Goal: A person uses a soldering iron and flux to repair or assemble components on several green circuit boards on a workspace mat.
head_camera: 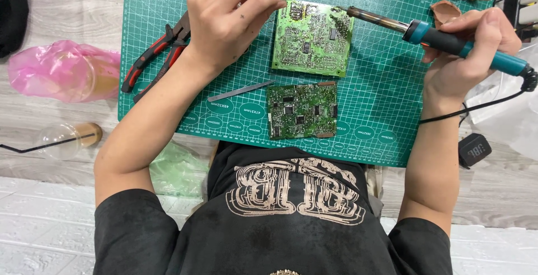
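Observation:
Two green circuit boards lie on a green cutting mat. My left hand is curled, its thumb and forefinger pinching the top left corner of the upper circuit board. My right hand grips the teal handle of a soldering iron. The iron's metal tip hovers over the top right corner of that board. The darker, smaller lower circuit board lies untouched just below, nearer my body.
Red-and-black pliers lie under my left wrist, with a thin metal strip beside the lower board. Off the mat are a pink plastic bag, a clear cup with straw, a small black speaker and brown sponge pieces.

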